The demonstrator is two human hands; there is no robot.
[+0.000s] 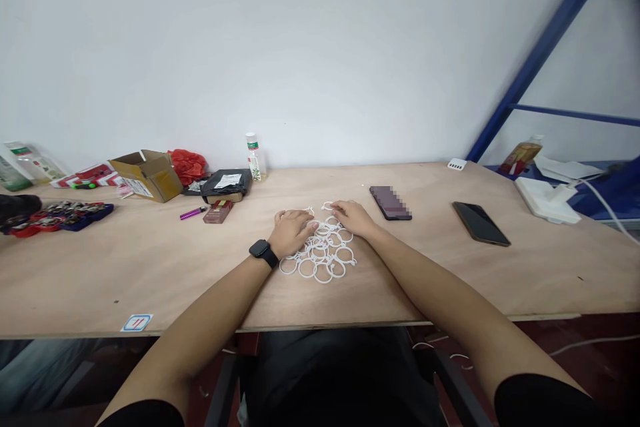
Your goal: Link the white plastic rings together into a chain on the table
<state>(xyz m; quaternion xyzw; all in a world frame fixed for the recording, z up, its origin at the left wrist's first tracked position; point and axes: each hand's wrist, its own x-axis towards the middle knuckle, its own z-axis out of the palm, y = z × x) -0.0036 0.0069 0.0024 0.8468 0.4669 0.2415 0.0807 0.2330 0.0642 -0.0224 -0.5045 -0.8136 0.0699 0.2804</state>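
A cluster of several white plastic rings (323,255), linked into a flat mesh, lies on the wooden table (150,273) in front of me. My left hand (293,230), with a black watch on its wrist, rests on the mesh's far left edge, fingers curled onto the rings. On the far right edge sits my right hand (353,215), its fingers bent down and pinching at a ring. Both hands touch the ring mesh; the fingertips are too small to see clearly.
Two dark phones (390,203) (481,223) lie to the right. At the left are a cardboard box (147,175), a red bag (188,165), a black parcel (226,184), a small bottle (255,156), a purple lighter (192,213) and a tray of small parts (60,216). A white power strip (547,200) sits far right.
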